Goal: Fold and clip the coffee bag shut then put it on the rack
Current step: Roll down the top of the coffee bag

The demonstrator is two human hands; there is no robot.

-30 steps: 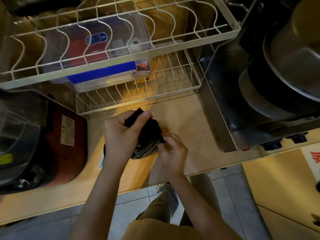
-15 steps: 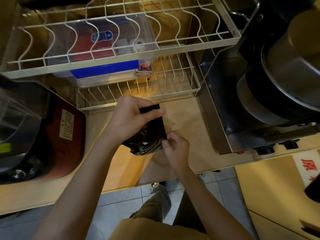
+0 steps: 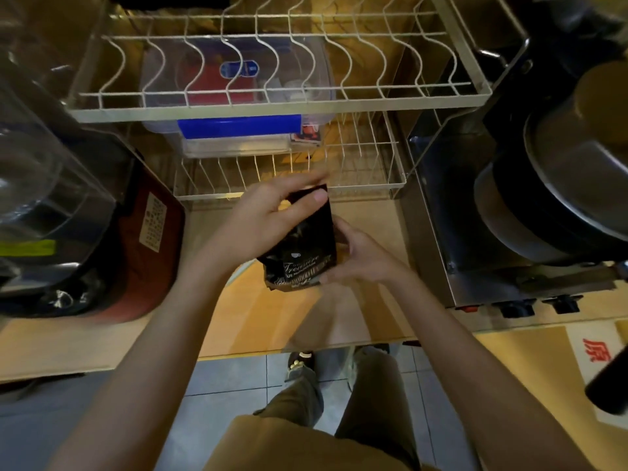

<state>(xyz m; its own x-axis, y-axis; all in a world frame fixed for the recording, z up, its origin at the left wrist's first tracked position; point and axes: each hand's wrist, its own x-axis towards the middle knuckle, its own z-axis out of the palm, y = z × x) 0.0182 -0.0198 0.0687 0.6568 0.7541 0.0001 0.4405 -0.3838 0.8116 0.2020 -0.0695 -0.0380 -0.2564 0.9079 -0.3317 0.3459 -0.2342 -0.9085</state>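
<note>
Against a second ago I've raised the coffee bag (image 3: 302,246) off the bench (image 3: 367,300) to just before the rack (image 3: 360,185), left hand (image 3: 268,219) fingers pinching its folded top, right hand (image 3: 360,260) fingers loosely steadying its side, so racking seems next, though I see no clip.

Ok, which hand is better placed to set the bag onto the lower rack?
Left, probably. The left hand grips the coffee bag at its top, right beside the lower rack front edge. The right hand only steadies the bag's lower side, farther from the rack. No clip is visible.
</note>
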